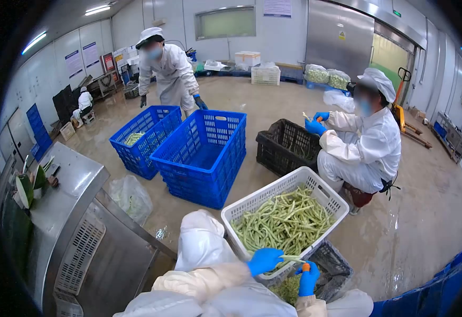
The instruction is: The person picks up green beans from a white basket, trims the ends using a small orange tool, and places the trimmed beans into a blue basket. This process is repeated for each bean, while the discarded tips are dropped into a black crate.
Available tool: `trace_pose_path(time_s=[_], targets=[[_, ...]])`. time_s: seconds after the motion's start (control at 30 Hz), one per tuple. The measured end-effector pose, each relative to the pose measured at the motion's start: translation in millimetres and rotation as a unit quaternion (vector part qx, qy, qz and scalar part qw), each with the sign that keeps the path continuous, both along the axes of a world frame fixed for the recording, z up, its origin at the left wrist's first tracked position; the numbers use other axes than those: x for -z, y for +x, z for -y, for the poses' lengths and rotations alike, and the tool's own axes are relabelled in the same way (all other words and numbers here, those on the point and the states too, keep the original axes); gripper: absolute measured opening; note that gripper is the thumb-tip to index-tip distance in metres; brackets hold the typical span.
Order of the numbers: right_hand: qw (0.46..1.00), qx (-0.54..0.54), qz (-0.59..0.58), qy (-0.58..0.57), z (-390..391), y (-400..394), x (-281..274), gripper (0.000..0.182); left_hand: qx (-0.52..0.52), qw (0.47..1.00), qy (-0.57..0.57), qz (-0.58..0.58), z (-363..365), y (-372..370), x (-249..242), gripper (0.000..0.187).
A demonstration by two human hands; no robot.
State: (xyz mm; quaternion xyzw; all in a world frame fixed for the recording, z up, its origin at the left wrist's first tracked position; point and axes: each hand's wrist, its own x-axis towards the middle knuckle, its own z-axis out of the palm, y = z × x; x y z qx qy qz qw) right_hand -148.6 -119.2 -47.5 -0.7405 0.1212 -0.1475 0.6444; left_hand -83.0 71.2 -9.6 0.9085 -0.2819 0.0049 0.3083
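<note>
My left hand (265, 261), in a blue glove, is closed around one end of a green bean (290, 258). The bean's other end reaches to my right hand (308, 280), also blue-gloved. Its fingers are closed on a small orange object (306, 267) whose kind I cannot make out. Both hands are at the near edge of a white plastic crate (230, 214) heaped with long green beans (281, 222). Under my right hand, a dark crate (342, 272) holds small green scraps (288, 288).
Two blue crates (188, 170) stand ahead, the left one with some beans. A crouching co-worker (366, 142) is at a black crate (276, 158); another co-worker (170, 71) bends near the blue crates. A steel table (75, 182) and plastic bag (130, 198) are at left.
</note>
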Motion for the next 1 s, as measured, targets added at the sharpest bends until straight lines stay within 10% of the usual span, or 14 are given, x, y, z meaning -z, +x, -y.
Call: trace_pose_path(time_s=[0.2, 0.33, 0.43, 0.5, 0.53, 0.57, 0.67, 0.77, 0.83, 1.0], targets=[[0.931, 0.042, 0.031, 0.362, 13, 7, 1, 0.013, -0.005, 0.989, -0.114, -0.092, 27, 1, 10, 0.025], [0.975, -0.043, 0.007, 0.217, 6, 0, 2, 0.013, -0.033, 0.948, -0.235, -0.214, 39, 9, 16, 0.028], [0.989, -0.031, -0.047, 0.135, 21, -7, 26, 0.013, -0.057, 0.787, -0.504, -0.351, 47, 30, 15, 0.023], [0.994, 0.05, -0.084, 0.042, 46, -25, 33, 0.014, -0.03, 0.844, -0.424, -0.326, 33, 40, -35, 0.02], [0.988, 0.079, -0.118, -0.056, 56, -32, 27, 0.014, -0.041, 0.71, -0.553, -0.434, 35, 43, -41, 0.021], [0.953, 0.132, -0.158, -0.22, 62, -38, 34, 0.01, -0.016, 0.761, -0.5, -0.412, 33, 49, -39, 0.024], [0.952, 0.122, -0.018, -0.281, 55, -48, 39, 0.017, -0.015, 0.622, -0.607, -0.495, 41, 51, -37, 0.029], [0.976, 0.071, 0.022, -0.206, 29, -40, 3, 0.037, 0.004, 0.586, -0.628, -0.512, 49, 46, -33, 0.027], [0.976, -0.141, -0.005, 0.166, 21, -37, -8, 0.043, -0.001, 0.58, -0.644, -0.499, 53, 43, -26, 0.025], [0.982, -0.137, -0.011, 0.128, 8, -36, -15, 0.031, -0.014, 0.548, -0.663, -0.511, 59, 39, -19, 0.026]])
